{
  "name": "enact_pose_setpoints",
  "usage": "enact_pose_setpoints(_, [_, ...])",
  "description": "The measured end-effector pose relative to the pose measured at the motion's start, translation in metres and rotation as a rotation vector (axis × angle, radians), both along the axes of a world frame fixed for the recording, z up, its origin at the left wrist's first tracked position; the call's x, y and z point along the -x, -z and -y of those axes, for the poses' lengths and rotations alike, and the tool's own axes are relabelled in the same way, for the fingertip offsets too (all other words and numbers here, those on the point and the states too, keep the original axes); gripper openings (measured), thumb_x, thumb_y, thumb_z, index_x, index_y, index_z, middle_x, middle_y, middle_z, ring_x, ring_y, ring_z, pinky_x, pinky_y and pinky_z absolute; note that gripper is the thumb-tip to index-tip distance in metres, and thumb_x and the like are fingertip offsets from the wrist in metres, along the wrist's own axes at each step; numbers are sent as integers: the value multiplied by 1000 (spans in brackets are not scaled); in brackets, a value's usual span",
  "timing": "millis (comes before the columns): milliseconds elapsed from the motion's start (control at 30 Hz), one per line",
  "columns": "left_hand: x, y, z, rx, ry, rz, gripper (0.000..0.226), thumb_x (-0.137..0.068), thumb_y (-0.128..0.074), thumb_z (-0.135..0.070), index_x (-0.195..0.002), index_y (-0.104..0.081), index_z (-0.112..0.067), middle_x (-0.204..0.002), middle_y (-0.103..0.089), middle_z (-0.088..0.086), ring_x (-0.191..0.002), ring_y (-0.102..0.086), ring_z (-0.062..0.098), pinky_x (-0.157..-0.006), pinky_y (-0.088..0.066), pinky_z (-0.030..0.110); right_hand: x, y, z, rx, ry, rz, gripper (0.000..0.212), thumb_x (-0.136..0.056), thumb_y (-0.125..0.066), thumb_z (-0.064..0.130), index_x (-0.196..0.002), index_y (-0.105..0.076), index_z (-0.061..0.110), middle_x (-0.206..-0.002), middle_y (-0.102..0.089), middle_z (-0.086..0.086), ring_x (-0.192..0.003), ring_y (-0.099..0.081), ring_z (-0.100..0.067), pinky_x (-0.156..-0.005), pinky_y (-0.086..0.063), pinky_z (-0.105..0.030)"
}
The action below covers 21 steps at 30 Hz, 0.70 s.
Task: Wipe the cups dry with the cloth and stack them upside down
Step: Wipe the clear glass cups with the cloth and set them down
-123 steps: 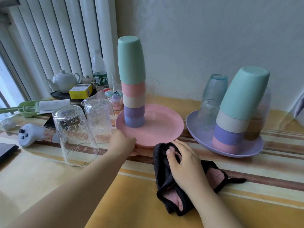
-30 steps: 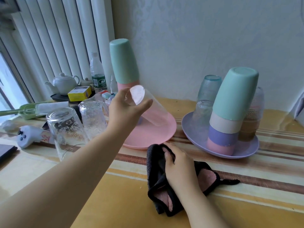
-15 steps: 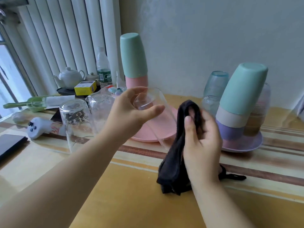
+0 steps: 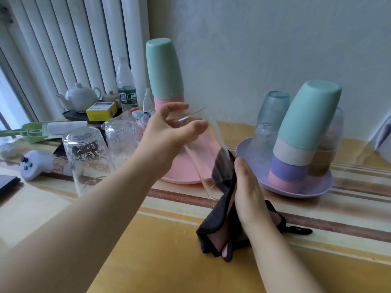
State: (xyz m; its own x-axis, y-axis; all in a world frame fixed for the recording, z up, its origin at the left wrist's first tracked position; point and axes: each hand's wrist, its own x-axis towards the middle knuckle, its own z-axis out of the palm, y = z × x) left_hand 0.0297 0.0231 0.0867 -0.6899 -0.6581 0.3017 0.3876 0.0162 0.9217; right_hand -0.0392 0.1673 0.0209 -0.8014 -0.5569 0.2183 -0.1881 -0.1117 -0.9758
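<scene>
- Yellow striped surface [image 4: 169, 261] fills the near part of the view, under a pale wall and a white radiator.
- Nearest, the right hand [image 4: 247, 191] grips the dark cloth [image 4: 220, 225]; the fingers are clenched on it, and its lower end hangs down to the surface.
- The upper end of the cloth is pushed into the open mouth of a clear glass cup [image 4: 203, 153], which is tilted in the air.
- The left hand [image 4: 169, 134] holds the base end of this cup, fingers curled around it.
- Behind, a pink plate [image 4: 179, 176] carries a tall stack of cups [image 4: 165, 77] upside down.
- To the right, a purple plate [image 4: 296, 189] carries a leaning stack [image 4: 304, 130].
- At the left, two glasses [image 4: 86, 153] stand upside down.
</scene>
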Motion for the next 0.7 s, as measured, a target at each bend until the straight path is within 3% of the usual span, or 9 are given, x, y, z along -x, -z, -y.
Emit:
enact_pose_setpoints(100, [14, 9, 0, -179, 28, -27, 53, -63, -75, -14, -106, -46, -15, -105, -65, 23, -69, -70, 22, -80, -59, 37, 5, 4, -1, 47, 77, 138, 35, -97, -39, 37, -114, -64, 19, -114, -66, 9, -107, -58, 4, -90, -45, -11])
enact_pose_setpoints(200, [27, 18, -9, -292, 62, -29, 55, -66, -85, -22, -106, -50, -6, -110, -64, 16, -77, -71, 15, -87, -57, 31, 6, 7, 1, 55, 155, 244, 46, -92, -47, 47, -119, -62, 13, -120, -65, 0, -113, -59, -13, -104, -42, -36])
enact_pose_setpoints(267, [32, 31, -24, -180, 63, 73, 52, -69, -81, -38, -100, -58, -2, -97, -67, 6, -80, -67, 7, -86, -53, 26, 5, 8, 2, 124, 174, 318, 49, -88, -48, 50, -117, -63, 14, -119, -65, 0, -114, -59, -16, -106, -41, -41])
enact_pose_setpoints(333, [30, 50, -46, 22, 57, 258, 72, -65, -81, -54, -115, -57, -8, -107, -65, 1, -90, -63, 4, -80, -49, 21, 5, 9, 3, 179, 226, 339, 47, -91, -46, 51, -118, -62, 16, -122, -64, -1, -116, -57, -16, -107, -39, -42])
enact_pose_setpoints(400, [22, 68, -66, 201, 63, 351, 81, -59, -78, -63, -125, -53, -22, -116, -64, -4, -104, -62, 3, -87, -49, 20, 1, 10, 4, 194, 266, 350, 75, -74, -50, 73, -126, -57, 18, -131, -57, 0, -123, -51, -15, -110, -35, -41])
enact_pose_setpoints(467, [17, 72, -74, 275, 69, 343, 77, -59, -71, -64, -125, -54, -29, -109, -69, -9, -100, -65, 1, -87, -51, 21, 2, 21, 6, 197, 246, 385, 101, -54, -52, 88, -131, -52, 23, -137, -52, 3, -128, -47, -13, -112, -32, -41])
enact_pose_setpoints(567, [14, 66, -68, 265, 62, 328, 72, -58, -72, -65, -120, -56, -30, -90, -72, -12, -82, -67, 3, -77, -51, 25, -7, 13, 4, 146, 232, 337, 76, -76, -42, 72, -134, -48, 23, -140, -48, 3, -130, -44, -12, -112, -31, -40])
enact_pose_setpoints(633, [14, 66, -65, 279, 49, 350, 73, -57, -72, -67, -120, -56, -33, -89, -72, -3, -83, -68, 13, -81, -54, 33, -5, 14, 4, 135, 232, 308, 54, -92, -37, 54, -136, -45, 22, -142, -46, 4, -131, -42, -11, -113, -30, -39])
enact_pose_setpoints(700, [12, 70, -65, 274, 19, 370, 82, -55, -72, -67, -127, -51, -35, -93, -72, 1, -90, -69, 16, -91, -53, 40, -3, 15, 1, 134, 234, 300, 43, -96, -35, 45, -133, -46, 28, -142, -45, 5, -131, -42, -11, -112, -32, -39])
